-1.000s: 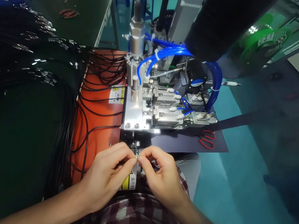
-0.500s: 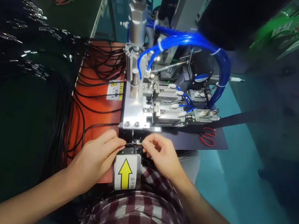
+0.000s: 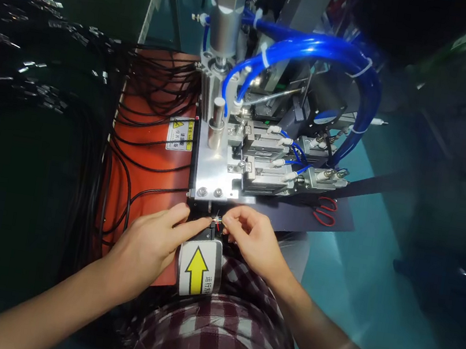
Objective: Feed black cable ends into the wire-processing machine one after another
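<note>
At the near edge of the metal machine (image 3: 217, 175), my left hand (image 3: 155, 241) has its index finger stretched right, the tip at a small fixture (image 3: 209, 233). Its other fingers are curled, and whatever they hold is hidden. My right hand (image 3: 252, 238) pinches thin coloured wires (image 3: 219, 221) between thumb and index finger, close to the left fingertip. Just below stands a rounded block with a yellow arrow label (image 3: 198, 268). The wire ends are too small to make out clearly.
Black cables (image 3: 146, 167) cross the orange mat (image 3: 153, 151) on the left. Blue air tubes (image 3: 317, 46) arch over the machine. Red-handled scissors (image 3: 325, 217) lie on the dark board (image 3: 296, 222) at the right. A tall metal cylinder (image 3: 225, 16) rises at the back.
My left index finger has stretched right, closer to the right fingertips, and covers where the dark cable end showed. My right hand keeps its pinch. The view has shifted slightly.
</note>
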Motion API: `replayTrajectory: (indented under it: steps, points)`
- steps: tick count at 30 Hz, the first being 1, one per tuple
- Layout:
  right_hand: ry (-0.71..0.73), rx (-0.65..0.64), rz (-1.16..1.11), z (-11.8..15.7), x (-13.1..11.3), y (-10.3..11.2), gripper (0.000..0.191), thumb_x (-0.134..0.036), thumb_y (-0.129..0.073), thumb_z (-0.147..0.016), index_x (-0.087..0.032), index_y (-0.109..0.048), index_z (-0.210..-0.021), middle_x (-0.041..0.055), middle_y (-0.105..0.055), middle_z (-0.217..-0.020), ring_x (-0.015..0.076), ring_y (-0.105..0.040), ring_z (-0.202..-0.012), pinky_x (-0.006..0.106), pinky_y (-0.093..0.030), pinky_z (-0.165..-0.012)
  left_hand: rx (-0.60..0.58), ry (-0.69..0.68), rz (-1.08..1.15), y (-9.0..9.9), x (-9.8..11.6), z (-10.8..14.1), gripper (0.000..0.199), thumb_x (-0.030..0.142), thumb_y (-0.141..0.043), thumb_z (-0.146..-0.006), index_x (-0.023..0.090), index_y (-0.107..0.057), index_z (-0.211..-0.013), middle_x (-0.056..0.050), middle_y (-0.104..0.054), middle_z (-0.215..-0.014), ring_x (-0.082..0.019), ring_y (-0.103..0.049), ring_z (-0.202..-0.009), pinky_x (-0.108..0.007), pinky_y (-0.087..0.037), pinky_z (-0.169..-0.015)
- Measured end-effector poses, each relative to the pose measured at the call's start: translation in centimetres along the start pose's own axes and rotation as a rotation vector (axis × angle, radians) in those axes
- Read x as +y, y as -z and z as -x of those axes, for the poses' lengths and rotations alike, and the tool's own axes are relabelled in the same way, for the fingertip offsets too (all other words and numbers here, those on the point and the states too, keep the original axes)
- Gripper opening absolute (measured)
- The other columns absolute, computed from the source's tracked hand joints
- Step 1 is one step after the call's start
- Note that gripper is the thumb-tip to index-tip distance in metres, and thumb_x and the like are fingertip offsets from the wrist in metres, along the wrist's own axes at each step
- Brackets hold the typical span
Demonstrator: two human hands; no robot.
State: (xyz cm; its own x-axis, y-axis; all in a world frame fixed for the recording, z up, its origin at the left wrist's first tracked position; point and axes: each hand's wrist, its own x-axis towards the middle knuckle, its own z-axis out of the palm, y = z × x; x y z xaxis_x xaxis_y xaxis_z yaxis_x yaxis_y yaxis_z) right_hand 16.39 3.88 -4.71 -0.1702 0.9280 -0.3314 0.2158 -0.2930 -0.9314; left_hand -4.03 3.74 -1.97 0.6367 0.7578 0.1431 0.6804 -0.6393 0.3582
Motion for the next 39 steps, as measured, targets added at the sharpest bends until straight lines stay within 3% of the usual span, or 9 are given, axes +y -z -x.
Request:
replayTrajectory:
  steps: [22,29,39]
  points:
    - [-0.027,0.11,-0.076,0.6,0.1,0.4,0.018,-0.033,-0.057,-0.084,-0.017,-0.057,-0.075,-0.0003,-0.058,-0.065,0.0132,-0.056,-0.056,0.024,-0.045,-0.055,0.009,0.027,-0.001,0.1,-0.1,0.0,0.04,0.006,-0.037,-0.086,0.016,-0.065,-0.113,-0.004,-0.051,-0.077,-0.014,-0.053,-0.059,-0.022,-0.043,-0.051]
    - [0.168,0.142,0.146,0.9,0.3,-0.3,0.008,-0.023,-0.058,-0.083,-0.018,-0.064,-0.084,0.0006,-0.064,-0.073,0.0136,-0.057,-0.064,0.025,-0.045,-0.064,0.008,0.027,-0.009,0.0,0.0,0.0,0.038,0.01,-0.036,-0.088,0.017,-0.064,-0.113,-0.003,-0.052,-0.077,-0.014,-0.054,-0.059,-0.022,-0.044,-0.051]
    - [0.291,0.182,0.19,1.0,0.6,-0.6,0.008,-0.02,-0.057,-0.084,-0.018,-0.063,-0.089,0.0032,-0.065,-0.082,0.0161,-0.059,-0.073,0.027,-0.046,-0.069,0.002,0.03,-0.001,0.1,0.0,-0.1,0.037,0.009,-0.038,-0.088,0.016,-0.064,-0.112,-0.004,-0.053,-0.079,-0.014,-0.056,-0.062,-0.022,-0.045,-0.053]
